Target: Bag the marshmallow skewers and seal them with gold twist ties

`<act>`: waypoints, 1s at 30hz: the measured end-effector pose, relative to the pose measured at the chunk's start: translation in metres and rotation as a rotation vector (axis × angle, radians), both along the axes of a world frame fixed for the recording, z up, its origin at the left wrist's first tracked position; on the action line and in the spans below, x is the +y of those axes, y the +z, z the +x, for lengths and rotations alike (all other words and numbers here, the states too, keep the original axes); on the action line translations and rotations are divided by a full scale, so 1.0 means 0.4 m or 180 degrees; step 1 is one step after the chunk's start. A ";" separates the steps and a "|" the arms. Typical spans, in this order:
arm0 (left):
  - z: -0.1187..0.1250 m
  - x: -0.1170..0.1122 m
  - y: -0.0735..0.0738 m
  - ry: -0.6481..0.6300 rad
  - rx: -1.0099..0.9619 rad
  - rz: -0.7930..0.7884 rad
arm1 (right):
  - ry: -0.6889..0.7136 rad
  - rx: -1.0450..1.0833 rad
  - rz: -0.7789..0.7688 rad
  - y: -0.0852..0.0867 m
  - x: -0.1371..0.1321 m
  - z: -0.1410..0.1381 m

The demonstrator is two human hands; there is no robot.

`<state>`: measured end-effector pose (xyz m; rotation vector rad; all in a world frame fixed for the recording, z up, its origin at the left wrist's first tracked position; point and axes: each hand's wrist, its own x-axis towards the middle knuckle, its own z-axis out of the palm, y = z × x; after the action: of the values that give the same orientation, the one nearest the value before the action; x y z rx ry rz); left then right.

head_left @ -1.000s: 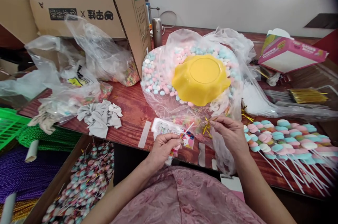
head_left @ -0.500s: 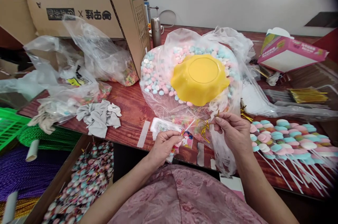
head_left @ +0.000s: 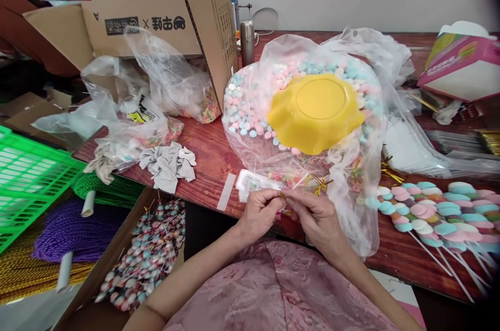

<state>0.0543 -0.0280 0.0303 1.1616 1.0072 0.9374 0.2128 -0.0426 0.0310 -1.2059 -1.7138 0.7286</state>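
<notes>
My left hand (head_left: 260, 212) and my right hand (head_left: 312, 214) meet at the table's front edge, fingertips pinched together on a thin gold twist tie (head_left: 282, 196). The left hand also seems to grip a small wrapped candy stick, mostly hidden by the fingers. More gold ties (head_left: 318, 183) lie just beyond my hands. Behind them a big clear bag of pink and blue candies (head_left: 250, 107) carries an upturned yellow bowl (head_left: 314, 112).
Finished candy sticks (head_left: 429, 211) are piled at the right. A cardboard box (head_left: 156, 21), plastic bags (head_left: 148, 97) and a grey cloth (head_left: 167, 164) sit at the left. Below, a box of wrapped candies (head_left: 148, 253), a green basket (head_left: 27, 175) and cord spools (head_left: 70, 227).
My right hand has come left and down with a gold tie to meet my left hand. The camera has turned left, shifting everything rightward in view.
</notes>
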 end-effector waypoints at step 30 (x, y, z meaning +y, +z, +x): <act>0.008 -0.029 0.022 0.0096 -0.0093 0.0347 | -0.0255 0.0380 -0.0038 0.011 -0.058 0.011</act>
<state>0.0573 -0.0398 0.0391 1.2225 0.9620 1.0411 0.2170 -0.0656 0.0355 -1.2079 -1.5566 0.7484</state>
